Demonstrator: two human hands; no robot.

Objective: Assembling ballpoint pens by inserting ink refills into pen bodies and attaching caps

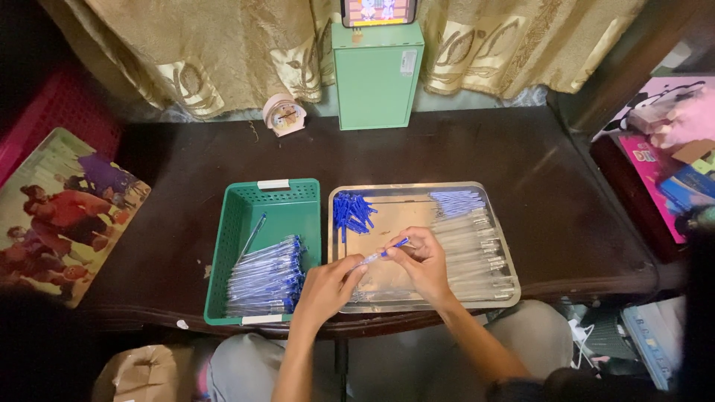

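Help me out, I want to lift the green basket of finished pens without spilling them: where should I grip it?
Take the green basket by its two short end rims, where the white tabs sit, one of your hands at each end, coming from above. The pens pile toward the near end, so keep it level.

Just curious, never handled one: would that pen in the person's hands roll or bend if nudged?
The pen looks thin and straight between both hands, so probably stiff and light. Being slim and seemingly round, it would likely roll on the smooth metal tray.
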